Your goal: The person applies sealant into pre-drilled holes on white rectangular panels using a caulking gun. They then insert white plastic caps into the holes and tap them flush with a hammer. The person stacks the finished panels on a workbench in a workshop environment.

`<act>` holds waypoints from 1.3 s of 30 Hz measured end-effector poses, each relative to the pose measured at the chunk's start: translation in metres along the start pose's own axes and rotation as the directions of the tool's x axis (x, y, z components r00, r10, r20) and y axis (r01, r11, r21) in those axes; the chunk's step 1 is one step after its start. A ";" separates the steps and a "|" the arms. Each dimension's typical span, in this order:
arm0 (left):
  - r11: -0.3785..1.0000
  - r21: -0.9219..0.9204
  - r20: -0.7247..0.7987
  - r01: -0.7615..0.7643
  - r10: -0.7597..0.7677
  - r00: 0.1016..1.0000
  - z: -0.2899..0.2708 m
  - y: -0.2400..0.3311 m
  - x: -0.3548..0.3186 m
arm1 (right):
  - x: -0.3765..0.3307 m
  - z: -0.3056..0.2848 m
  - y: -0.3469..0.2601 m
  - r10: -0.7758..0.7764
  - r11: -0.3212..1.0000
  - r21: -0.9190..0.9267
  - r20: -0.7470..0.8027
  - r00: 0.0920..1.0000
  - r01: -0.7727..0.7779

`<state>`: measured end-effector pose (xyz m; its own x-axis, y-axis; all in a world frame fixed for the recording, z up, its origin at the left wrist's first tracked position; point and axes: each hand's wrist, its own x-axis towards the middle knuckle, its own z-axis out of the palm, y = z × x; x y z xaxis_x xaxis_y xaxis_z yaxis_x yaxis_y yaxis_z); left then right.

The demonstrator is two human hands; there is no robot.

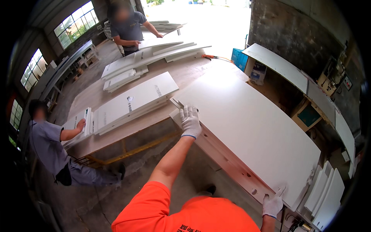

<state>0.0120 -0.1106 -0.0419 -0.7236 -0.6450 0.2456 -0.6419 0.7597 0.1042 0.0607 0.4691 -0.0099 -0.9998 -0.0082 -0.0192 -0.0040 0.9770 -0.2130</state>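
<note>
In front of me lies a large white panel (pixel 251 123), on a stack with pinkish edges that show round holes. My left hand (pixel 190 123), in a white knit glove with a blue cuff, is closed on the panel's left end, next to a narrow strip (pixel 176 103) at the corner. At the near right corner my right hand (pixel 273 203), gloved too, grips the same panel's edge. One of its fingers extends over the top face; the others are partly hidden along the side.
Left of the panel a worktable (pixel 92 91) carries several stacked white boards (pixel 135 101). One co-worker (pixel 50 135) touches boards at the left, another (pixel 129 29) at the back. White pieces (pixel 326 193) stand at the right, near a long bench (pixel 286 69). An orange-handled tool (pixel 208 57) lies at the back.
</note>
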 end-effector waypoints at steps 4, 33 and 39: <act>0.998 -0.009 -0.046 0.059 -0.059 0.997 0.008 -0.002 -0.006 | -0.015 -0.007 -0.007 -0.011 0.999 -0.040 -0.014 1.000 0.010; 0.994 -0.109 0.223 -0.022 0.046 0.974 -0.035 0.031 0.065 | 0.175 -0.019 0.053 0.011 0.999 -0.032 -0.293 0.956 -0.021; 0.992 -0.122 0.232 -0.022 0.050 0.972 -0.042 0.035 0.066 | 0.178 -0.008 0.067 -0.024 1.000 -0.018 -0.347 0.937 0.019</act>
<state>-0.0479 -0.1232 0.0181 -0.7940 -0.6076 0.0207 -0.5899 0.7781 0.2158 -0.1173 0.5345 -0.0194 -0.9443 0.0426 0.3263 -0.0233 0.9804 -0.1954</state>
